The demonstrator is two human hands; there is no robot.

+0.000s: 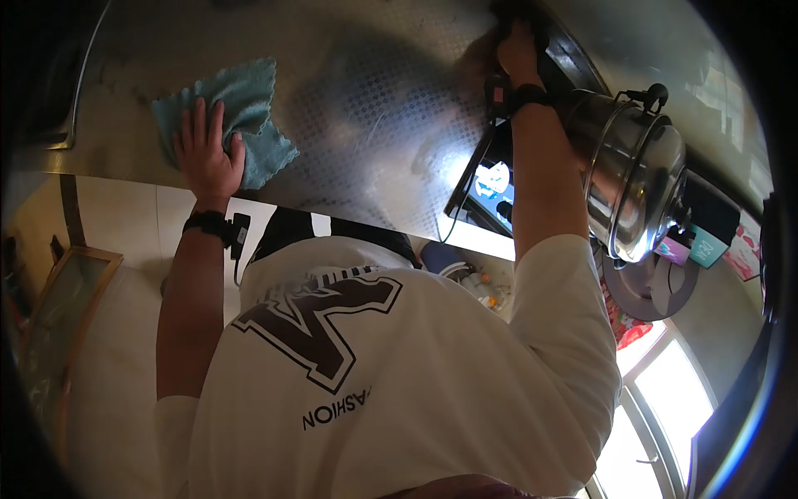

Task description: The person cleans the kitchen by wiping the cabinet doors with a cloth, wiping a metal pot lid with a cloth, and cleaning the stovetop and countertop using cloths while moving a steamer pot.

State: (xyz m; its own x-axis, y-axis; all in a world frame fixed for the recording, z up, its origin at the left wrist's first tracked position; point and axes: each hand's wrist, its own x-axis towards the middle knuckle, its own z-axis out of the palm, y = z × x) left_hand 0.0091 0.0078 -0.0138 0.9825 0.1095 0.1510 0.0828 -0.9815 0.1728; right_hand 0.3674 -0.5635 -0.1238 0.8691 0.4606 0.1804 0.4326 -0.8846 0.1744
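My left hand (204,158) lies palm down on a teal cloth (256,91) with a scalloped edge. Its fingers are stretched out flat and the thumb is apart from them. The cloth is spread, partly folded, on a metal countertop (366,91) with a small dotted pattern. At the far right of the counter, my right hand (519,54) reaches to a dark object by the back edge. Shadow hides its fingers, so what it touches cannot be made out. Both wrists wear black straps with small devices.
A shiny lidded steel pot (632,175) stands close to my right forearm. Beside that arm is a black-edged panel with a lit, reflecting surface (490,187). A teal box (712,237) sits past the pot. A dark sink-like edge (62,83) is at left.
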